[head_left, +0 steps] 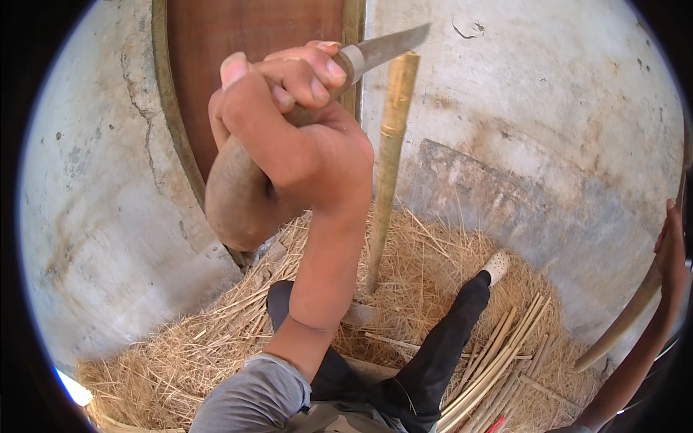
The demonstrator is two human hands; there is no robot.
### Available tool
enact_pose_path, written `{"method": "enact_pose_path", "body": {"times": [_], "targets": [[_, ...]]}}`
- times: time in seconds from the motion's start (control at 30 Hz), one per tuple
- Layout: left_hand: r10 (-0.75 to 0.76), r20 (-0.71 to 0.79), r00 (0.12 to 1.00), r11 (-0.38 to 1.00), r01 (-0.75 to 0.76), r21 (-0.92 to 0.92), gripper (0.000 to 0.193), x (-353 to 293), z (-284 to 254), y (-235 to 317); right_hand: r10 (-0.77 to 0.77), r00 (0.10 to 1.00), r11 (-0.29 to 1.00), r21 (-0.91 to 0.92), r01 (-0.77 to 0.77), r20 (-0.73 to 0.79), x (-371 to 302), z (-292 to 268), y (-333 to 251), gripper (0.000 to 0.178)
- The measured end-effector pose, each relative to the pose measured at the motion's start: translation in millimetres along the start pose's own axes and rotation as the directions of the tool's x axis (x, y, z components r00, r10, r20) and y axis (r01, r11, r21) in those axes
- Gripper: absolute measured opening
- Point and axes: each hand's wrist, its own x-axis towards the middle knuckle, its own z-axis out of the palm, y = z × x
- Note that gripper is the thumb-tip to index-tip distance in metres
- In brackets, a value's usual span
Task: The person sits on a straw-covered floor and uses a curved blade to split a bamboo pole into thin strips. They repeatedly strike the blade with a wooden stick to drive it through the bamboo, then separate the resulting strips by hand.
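My left hand (289,123) is raised high in front of me, fingers wrapped round the thick, curved wooden handle (242,195) of a knife. Its blade (393,45) points up and to the right, just over the top end of an upright bamboo pole (392,130) in the picture; I cannot tell whether they touch. The pole's lower end is down in the straw. At the far right edge, my right hand (673,249) is closed against a second long, curved-looking pole (624,317), which slants down to the left. Some of its fingers are hidden.
Loose straw (166,368) covers the ground around my legs. Split bamboo strips (498,361) lie in a bundle at the lower right. A stained plaster wall (534,94) and a brown door (238,29) stand ahead. My foot wears a light clog (496,267).
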Motion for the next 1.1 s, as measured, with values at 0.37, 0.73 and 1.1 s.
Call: {"method": "enact_pose_path", "body": {"times": [0.37,0.73,1.1], "targets": [[-0.015,0.108,0.994,0.999,0.02,-0.045,0.023,-7,-1,10,-0.146,0.989,0.989,-0.001,0.146,-0.023,-33,49,43,0.042],[-0.036,0.123,0.992,0.998,0.043,-0.055,0.027,-8,4,6,-0.083,0.987,0.971,-0.211,0.111,0.138,39,0,68,0.036],[-0.184,0.025,0.983,0.98,0.186,-0.075,0.026,4,16,0,-0.012,0.996,0.993,-0.119,0.023,0.089,23,-17,6,0.062]]}}
